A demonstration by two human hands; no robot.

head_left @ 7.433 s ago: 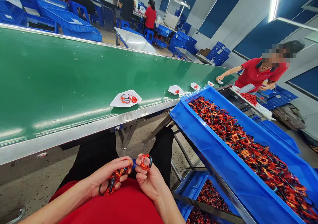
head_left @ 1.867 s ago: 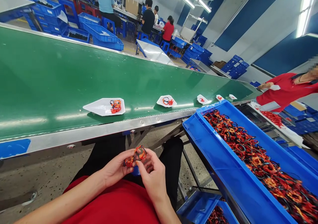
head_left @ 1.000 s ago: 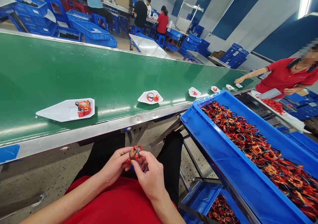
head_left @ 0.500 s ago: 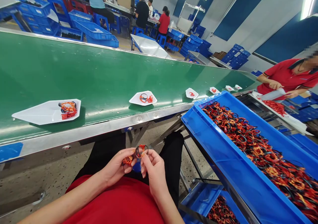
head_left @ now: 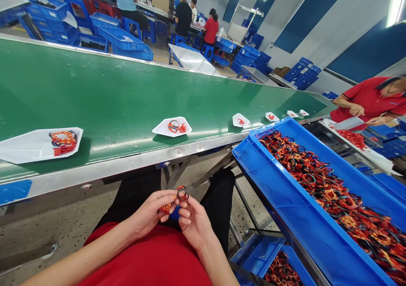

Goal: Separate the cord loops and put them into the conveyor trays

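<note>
The left hand [head_left: 147, 212] and right hand [head_left: 194, 229] pinched a small orange-and-black loop [head_left: 182, 193] between their fingers. A long blue plastic crate [head_left: 301, 218] stood nearby.

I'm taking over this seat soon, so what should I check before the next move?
1. Grip: left hand and right hand both hold the orange-and-black band: ok.
2. Band untangled: fingers hide part of it: cannot tell.
3. Supply: blue crate to the right of the hands, piled with bands: ok.
4. Hands off the green conveyor belt: they are over the lap, below its steel edge: ok.
5. Co-worker in the red shirt: at the far right, apart from these hands: ok.
</note>
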